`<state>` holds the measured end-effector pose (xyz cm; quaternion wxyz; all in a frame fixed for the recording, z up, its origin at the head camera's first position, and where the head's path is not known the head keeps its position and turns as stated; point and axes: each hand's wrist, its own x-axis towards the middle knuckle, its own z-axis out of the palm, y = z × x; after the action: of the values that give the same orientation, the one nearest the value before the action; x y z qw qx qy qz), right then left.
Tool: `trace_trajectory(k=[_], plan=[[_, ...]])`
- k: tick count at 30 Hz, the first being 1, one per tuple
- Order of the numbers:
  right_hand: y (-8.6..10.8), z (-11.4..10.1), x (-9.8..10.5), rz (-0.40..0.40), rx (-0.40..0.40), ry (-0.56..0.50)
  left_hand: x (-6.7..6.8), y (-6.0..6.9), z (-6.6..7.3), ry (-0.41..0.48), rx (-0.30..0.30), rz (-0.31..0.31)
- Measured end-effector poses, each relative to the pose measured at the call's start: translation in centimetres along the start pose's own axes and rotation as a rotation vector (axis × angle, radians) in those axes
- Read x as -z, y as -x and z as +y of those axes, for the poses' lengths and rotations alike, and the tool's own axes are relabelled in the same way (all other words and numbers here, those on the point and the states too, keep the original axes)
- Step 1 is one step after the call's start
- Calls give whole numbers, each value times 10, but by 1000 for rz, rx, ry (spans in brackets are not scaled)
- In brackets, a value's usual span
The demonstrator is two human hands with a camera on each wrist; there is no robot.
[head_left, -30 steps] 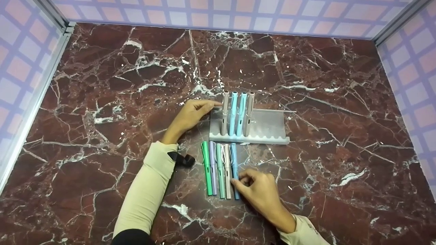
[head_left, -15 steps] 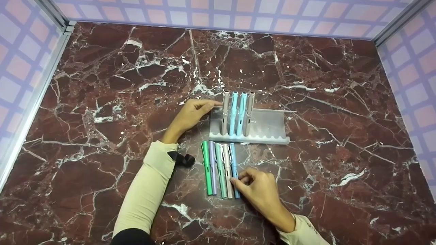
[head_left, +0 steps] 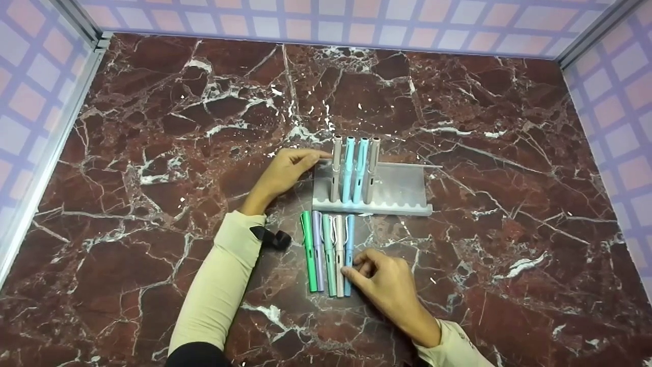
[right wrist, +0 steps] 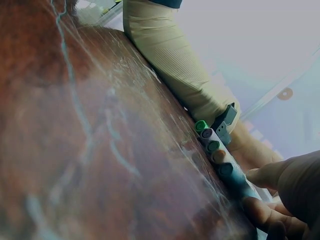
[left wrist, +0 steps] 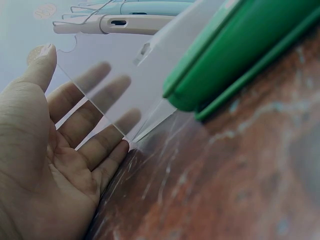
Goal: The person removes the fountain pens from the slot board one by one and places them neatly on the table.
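My left hand (head_left: 288, 171) is at the left end of a clear acrylic pen stand (head_left: 402, 186). In the left wrist view its fairly straight fingers (left wrist: 82, 122) show through the clear panel from behind, the thumb near the panel's edge. Two brownish-grey pens (head_left: 334, 176) and two light-blue pens (head_left: 360, 173) stand in the rack's left slots. In front lies a row of capped pens: green (head_left: 308, 255), purple (head_left: 319, 255), teal (head_left: 330, 260), pale pinkish (head_left: 340, 260) and blue (head_left: 349, 239). My right hand (head_left: 389, 280) pinches the blue pen near its lower end between thumb and index finger.
The rack's notched front ledge (head_left: 407, 209) has unfilled notches to the right of the standing pens. A dark red marbled table (head_left: 509, 229) lies beneath everything. Checkered panels (head_left: 356, 23) border its back and sides. A black strap mount (head_left: 275, 238) sits on my left wrist.
The blue pen has shifted slightly left and straightened, its lower end now closer to the pale pinkish pen. My right hand has moved slightly left with it. The left hand stays in place.
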<state>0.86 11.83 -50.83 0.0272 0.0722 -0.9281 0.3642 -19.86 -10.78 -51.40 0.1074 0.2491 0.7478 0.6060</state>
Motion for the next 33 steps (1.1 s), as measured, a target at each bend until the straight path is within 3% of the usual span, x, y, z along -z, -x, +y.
trace_trajectory(k=[13, 22, 27, 33], plan=[[-1, 6, -2, 54, 82, -18, -1, 1, 4, 3, 30, 9], [-23, 28, -3, 177, 314, -111, 0, 0, 3, -19, 31, 14], [-38, 35, -1, 210, 395, -160, 1, 0, 3, -26, 37, 14], [-56, 41, 1, 308, 473, -156, 0, 1, 3, -14, 35, 12]])
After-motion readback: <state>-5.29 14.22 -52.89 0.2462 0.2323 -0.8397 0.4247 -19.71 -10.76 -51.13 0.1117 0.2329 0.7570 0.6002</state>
